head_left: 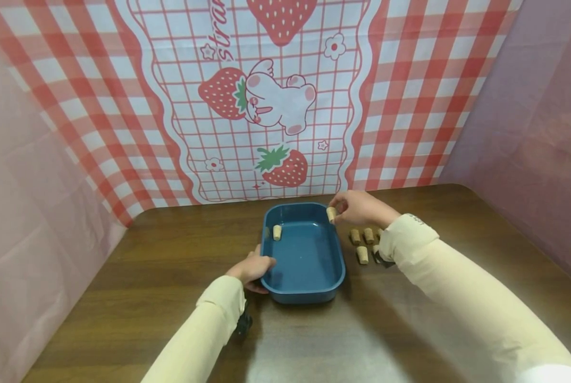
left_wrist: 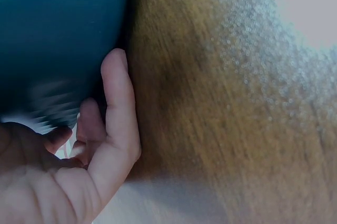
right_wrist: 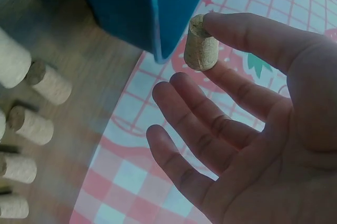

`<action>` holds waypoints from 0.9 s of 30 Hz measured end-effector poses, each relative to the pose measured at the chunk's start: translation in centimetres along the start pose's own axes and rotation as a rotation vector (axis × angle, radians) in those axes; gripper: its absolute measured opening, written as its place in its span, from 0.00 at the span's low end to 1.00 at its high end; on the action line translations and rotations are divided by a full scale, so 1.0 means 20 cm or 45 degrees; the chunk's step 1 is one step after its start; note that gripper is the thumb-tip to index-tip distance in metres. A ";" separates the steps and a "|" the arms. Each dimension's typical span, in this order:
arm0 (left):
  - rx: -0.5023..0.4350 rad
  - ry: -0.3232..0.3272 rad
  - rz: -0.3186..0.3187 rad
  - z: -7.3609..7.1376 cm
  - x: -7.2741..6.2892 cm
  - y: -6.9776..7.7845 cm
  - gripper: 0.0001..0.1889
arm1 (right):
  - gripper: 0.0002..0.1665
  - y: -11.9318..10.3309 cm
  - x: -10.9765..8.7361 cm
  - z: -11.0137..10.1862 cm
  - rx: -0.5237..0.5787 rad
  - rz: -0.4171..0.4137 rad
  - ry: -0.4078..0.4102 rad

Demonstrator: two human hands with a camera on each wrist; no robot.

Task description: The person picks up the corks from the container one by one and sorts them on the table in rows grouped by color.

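My right hand (head_left: 359,207) pinches a cork stopper (right_wrist: 202,45) between thumb and index finger, at the far right corner of a deep blue tray (head_left: 304,297). The other fingers of that hand are spread apart in the right wrist view. Inside the tray, near its left wall, stands another cork stopper (head_left: 277,232). My left hand (head_left: 252,268) holds the tray's left side near the front, thumb over the rim and fingers along the outer wall. In the left wrist view those fingers (left_wrist: 120,98) lie low against the tray, close to the tabletop.
Several more cork stoppers (head_left: 362,255) stand on the wooden table (head_left: 180,276) right of the tray, partly hidden by my right sleeve. A red-and-white checked cloth (head_left: 410,106) with strawberries hangs behind the table. Pink cloth (head_left: 32,202) hangs at the left.
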State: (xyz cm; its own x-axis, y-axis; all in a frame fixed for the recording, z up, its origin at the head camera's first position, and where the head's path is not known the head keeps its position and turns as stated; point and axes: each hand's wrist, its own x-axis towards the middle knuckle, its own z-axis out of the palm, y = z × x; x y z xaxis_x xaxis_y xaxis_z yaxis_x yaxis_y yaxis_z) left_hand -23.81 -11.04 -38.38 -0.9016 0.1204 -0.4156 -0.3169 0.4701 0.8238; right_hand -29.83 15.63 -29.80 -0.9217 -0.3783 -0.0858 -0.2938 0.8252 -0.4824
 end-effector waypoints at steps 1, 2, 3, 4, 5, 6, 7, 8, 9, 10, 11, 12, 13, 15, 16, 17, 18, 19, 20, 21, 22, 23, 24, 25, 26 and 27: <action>-0.002 0.000 0.001 0.00 0.00 0.00 0.42 | 0.26 0.01 -0.01 0.00 -0.002 -0.005 0.002; -0.004 -0.001 0.002 0.00 0.00 0.00 0.42 | 0.26 0.02 -0.01 -0.01 -0.005 -0.012 0.001; -0.006 -0.001 0.004 0.00 0.00 0.00 0.42 | 0.26 0.03 -0.02 -0.01 -0.011 -0.019 0.001; -0.007 -0.003 0.006 0.00 0.00 0.00 0.41 | 0.25 0.04 -0.03 -0.02 -0.019 -0.028 0.000; -0.008 -0.004 0.009 0.00 0.00 0.00 0.41 | 0.25 0.05 -0.03 -0.02 -0.025 -0.040 -0.002; -0.007 -0.005 0.011 0.00 0.00 0.00 0.41 | 0.26 0.06 -0.04 -0.03 -0.032 -0.051 -0.004; -0.009 -0.005 0.013 0.00 0.00 0.00 0.41 | 0.26 0.07 -0.05 -0.03 -0.039 -0.054 -0.007; -0.008 -0.006 0.014 0.00 0.00 0.00 0.42 | 0.26 0.08 -0.05 -0.03 -0.043 -0.056 -0.012; -0.010 -0.007 0.015 0.00 0.00 0.00 0.42 | 0.26 0.09 -0.06 -0.04 -0.047 -0.058 -0.015; -0.012 -0.008 0.016 0.00 0.00 0.00 0.42 | 0.27 0.10 -0.07 -0.04 -0.049 -0.056 -0.019; -0.014 -0.008 0.016 0.00 0.00 0.00 0.43 | 0.27 0.11 -0.07 -0.04 -0.048 -0.055 -0.022; -0.015 -0.009 0.015 0.00 0.00 0.00 0.43 | 0.27 0.12 -0.08 -0.04 -0.047 -0.048 -0.024; -0.019 -0.010 0.017 0.00 0.00 0.00 0.43 | 0.27 0.13 -0.09 -0.04 -0.046 -0.045 -0.025; -0.024 -0.011 0.017 0.00 0.00 0.00 0.44 | 0.27 0.15 -0.10 -0.05 -0.041 -0.043 -0.023; -0.024 -0.011 0.018 0.00 0.00 0.00 0.44 | 0.27 0.16 -0.11 -0.05 -0.040 -0.043 -0.022; -0.023 -0.010 0.018 0.00 0.01 -0.01 0.44 | 0.27 0.17 -0.12 -0.05 -0.036 -0.045 -0.020; -0.024 -0.009 0.019 0.00 0.01 -0.01 0.44 | 0.27 0.18 -0.12 -0.05 -0.032 -0.045 -0.017; -0.025 -0.009 0.020 0.00 0.01 -0.01 0.44 | 0.27 0.19 -0.13 -0.06 -0.026 -0.046 -0.014; -0.024 -0.009 0.019 0.00 0.01 -0.01 0.44 | 0.27 0.20 -0.14 -0.06 -0.025 -0.051 -0.011; -0.024 -0.010 0.018 0.00 0.01 -0.01 0.44 | 0.27 0.21 -0.15 -0.06 -0.020 -0.055 -0.009; -0.024 -0.010 0.016 0.00 0.01 -0.01 0.44 | 0.27 0.22 -0.15 -0.06 -0.017 -0.060 -0.007; -0.024 -0.012 0.013 0.00 0.01 -0.01 0.44 | 0.26 0.24 -0.16 -0.06 -0.013 -0.063 -0.005; -0.025 -0.013 0.010 -0.01 0.01 -0.01 0.44 | 0.26 0.25 -0.17 -0.06 -0.012 -0.066 -0.003; -0.026 -0.015 0.008 -0.01 0.01 0.00 0.44 | 0.26 0.26 -0.17 -0.06 -0.013 -0.070 0.000; -0.026 -0.016 0.005 -0.01 0.01 0.00 0.44 | 0.26 0.28 -0.18 -0.06 -0.016 -0.072 0.005; -0.026 -0.017 0.003 -0.01 0.01 0.00 0.44 | 0.26 0.29 -0.19 -0.07 -0.017 -0.071 0.006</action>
State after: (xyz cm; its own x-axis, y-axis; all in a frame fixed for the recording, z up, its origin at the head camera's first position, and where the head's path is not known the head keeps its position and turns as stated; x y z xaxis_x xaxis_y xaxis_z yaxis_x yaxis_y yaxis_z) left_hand -23.93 -11.18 -38.41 -0.8983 0.1332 -0.4188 -0.3210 0.4521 0.8322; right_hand -28.40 22.41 -31.13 -0.9050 -0.4219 -0.0553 -0.3479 0.8084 -0.4747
